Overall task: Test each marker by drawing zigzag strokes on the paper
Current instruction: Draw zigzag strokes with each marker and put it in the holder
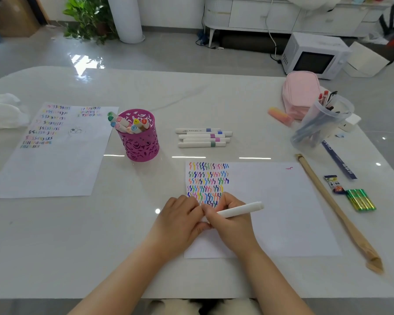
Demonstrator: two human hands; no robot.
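Note:
A white sheet of paper [278, 208] lies in front of me, with rows of coloured zigzag strokes [208, 180] at its top left. My right hand [231, 220] grips a white marker [241, 209] whose free end points right; its tip is hidden under my fingers at the bottom of the strokes. My left hand [180, 220] rests on the paper's left edge, its fingers curled against the right hand; whether it holds a cap is hidden. Several white markers [203, 137] lie side by side beyond the paper. A magenta cup [140, 137] holds several more markers.
A second sheet covered in strokes [52, 151] lies at the left. At the right stand a clear tub of pens [321, 123], a pink pouch [301, 93] and an orange highlighter [280, 115]. A long paper-wrapped stick [332, 205], a ruler [339, 162] and green batteries [361, 200] lie near the right edge.

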